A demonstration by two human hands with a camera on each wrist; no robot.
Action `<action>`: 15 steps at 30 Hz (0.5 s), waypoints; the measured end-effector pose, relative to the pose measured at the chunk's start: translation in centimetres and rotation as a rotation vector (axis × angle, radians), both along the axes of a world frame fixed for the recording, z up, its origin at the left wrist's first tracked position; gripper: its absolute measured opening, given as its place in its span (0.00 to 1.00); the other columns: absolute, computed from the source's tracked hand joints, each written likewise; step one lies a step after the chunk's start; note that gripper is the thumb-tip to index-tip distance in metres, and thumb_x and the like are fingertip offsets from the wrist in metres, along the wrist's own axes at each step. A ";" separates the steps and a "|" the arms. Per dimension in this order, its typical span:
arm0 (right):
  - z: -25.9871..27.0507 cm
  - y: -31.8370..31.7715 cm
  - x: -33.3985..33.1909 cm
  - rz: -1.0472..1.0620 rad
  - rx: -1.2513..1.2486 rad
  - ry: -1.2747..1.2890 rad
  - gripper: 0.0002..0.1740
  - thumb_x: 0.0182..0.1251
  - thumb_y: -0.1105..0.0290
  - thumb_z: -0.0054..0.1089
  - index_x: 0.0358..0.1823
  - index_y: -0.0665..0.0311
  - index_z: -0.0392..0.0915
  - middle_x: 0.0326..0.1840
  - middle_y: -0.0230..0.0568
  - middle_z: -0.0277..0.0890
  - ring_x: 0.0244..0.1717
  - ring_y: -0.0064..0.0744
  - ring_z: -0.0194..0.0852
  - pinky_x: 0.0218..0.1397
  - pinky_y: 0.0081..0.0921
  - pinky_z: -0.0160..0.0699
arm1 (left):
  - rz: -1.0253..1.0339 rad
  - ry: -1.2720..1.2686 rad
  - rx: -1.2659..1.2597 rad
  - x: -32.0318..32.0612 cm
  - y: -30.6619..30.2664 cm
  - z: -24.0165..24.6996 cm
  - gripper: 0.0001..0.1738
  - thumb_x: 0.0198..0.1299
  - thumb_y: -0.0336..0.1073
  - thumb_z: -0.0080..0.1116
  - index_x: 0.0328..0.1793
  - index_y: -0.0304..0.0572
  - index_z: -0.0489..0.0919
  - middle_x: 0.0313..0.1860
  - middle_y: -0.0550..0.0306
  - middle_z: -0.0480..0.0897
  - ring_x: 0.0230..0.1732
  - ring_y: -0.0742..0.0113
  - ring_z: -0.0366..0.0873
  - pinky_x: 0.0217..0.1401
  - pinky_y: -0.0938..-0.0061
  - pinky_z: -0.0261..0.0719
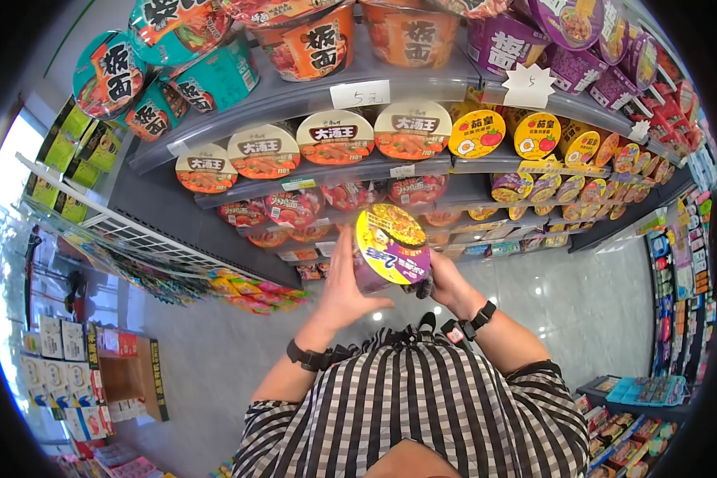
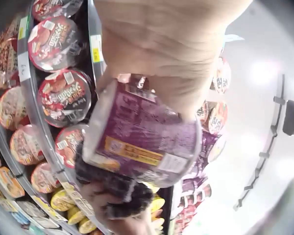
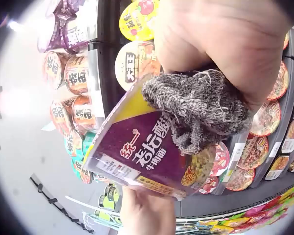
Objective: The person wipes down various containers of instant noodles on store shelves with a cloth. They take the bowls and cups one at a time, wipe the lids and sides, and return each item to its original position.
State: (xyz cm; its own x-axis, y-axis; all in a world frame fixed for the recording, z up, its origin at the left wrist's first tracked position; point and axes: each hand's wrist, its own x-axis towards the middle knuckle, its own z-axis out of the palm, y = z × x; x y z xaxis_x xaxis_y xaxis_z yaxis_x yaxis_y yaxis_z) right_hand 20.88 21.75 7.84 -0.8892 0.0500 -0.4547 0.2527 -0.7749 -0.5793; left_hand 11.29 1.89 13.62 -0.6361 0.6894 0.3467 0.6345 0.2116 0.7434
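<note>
In front of the striped shirt, an instant noodle bucket (image 1: 392, 243) with a yellow and purple lid is held up and tilted. My left hand (image 1: 342, 287) grips it from the left side, thumb stretched out toward the body. My right hand (image 1: 451, 288) holds a bunched dark grey cloth (image 3: 201, 107) against the bucket's side. That cloth (image 2: 115, 191) also shows beside the purple wall of the bucket (image 2: 142, 134) in the left wrist view. In the right wrist view, the left hand (image 3: 147, 210) supports the bucket from the far side.
Ahead stand store shelves (image 1: 295, 95) with rows of noodle buckets, including white-lidded ones (image 1: 336, 137) and yellow-lidded ones (image 1: 476, 134). A white wire rack (image 1: 143, 231) and hanging snack packets (image 1: 255, 291) are at the left. Grey tiled floor (image 1: 526, 295) lies below.
</note>
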 end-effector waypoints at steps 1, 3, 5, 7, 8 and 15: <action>0.6 -0.6 -0.3 -0.073 0.059 0.033 0.22 0.77 0.59 0.44 0.65 0.63 0.67 0.59 0.39 0.75 0.55 0.28 0.77 0.56 0.27 0.79 | 0.036 -0.052 -0.017 -0.3 0.2 -0.8 0.74 0.26 0.38 0.83 0.78 0.37 0.42 0.71 0.37 0.61 0.73 0.49 0.60 0.73 0.61 0.59; 1.7 -1.2 -0.6 -0.156 0.106 0.106 0.24 0.73 0.65 0.50 0.68 0.64 0.64 0.59 0.38 0.74 0.54 0.25 0.76 0.55 0.24 0.77 | 0.070 -0.265 0.142 -0.8 0.5 -1.4 0.69 0.28 0.35 0.81 0.76 0.37 0.46 0.69 0.41 0.64 0.70 0.52 0.63 0.71 0.62 0.62; 2.4 -1.3 -0.8 -0.159 0.200 0.154 0.26 0.72 0.67 0.51 0.69 0.65 0.62 0.59 0.37 0.74 0.54 0.24 0.76 0.55 0.23 0.76 | 0.053 -0.560 0.447 -2.1 0.9 -2.8 0.52 0.36 0.28 0.76 0.69 0.37 0.57 0.60 0.52 0.71 0.61 0.64 0.69 0.65 0.67 0.68; 3.3 -1.2 -0.9 -0.141 0.385 0.197 0.30 0.70 0.70 0.54 0.72 0.65 0.59 0.59 0.36 0.74 0.54 0.22 0.74 0.55 0.23 0.75 | 0.060 -0.882 0.598 -2.7 0.2 -3.5 0.39 0.47 0.26 0.67 0.66 0.38 0.61 0.58 0.53 0.73 0.58 0.63 0.74 0.63 0.68 0.72; 3.1 -1.1 -1.2 -0.145 0.386 0.199 0.30 0.70 0.70 0.54 0.72 0.65 0.59 0.59 0.36 0.74 0.54 0.22 0.74 0.55 0.23 0.75 | 0.074 -1.058 0.656 -2.8 0.1 -3.6 0.35 0.50 0.26 0.63 0.65 0.39 0.62 0.58 0.53 0.73 0.57 0.62 0.74 0.62 0.68 0.73; 0.7 -1.0 -1.2 -0.034 -0.087 -0.010 0.23 0.75 0.59 0.44 0.62 0.67 0.69 0.57 0.43 0.77 0.52 0.33 0.80 0.57 0.33 0.79 | -0.139 -0.983 0.784 -1.9 0.7 -4.0 0.38 0.48 0.23 0.66 0.66 0.38 0.62 0.58 0.55 0.74 0.59 0.66 0.73 0.63 0.67 0.73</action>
State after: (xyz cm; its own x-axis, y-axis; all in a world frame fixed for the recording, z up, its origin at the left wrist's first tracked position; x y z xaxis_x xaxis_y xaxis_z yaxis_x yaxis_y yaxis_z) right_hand 19.69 20.79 8.52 -0.8829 0.0403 -0.4678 0.2307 -0.8305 -0.5070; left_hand 9.36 2.59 9.60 -0.7955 0.5950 0.1148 -0.2736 -0.5217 0.8081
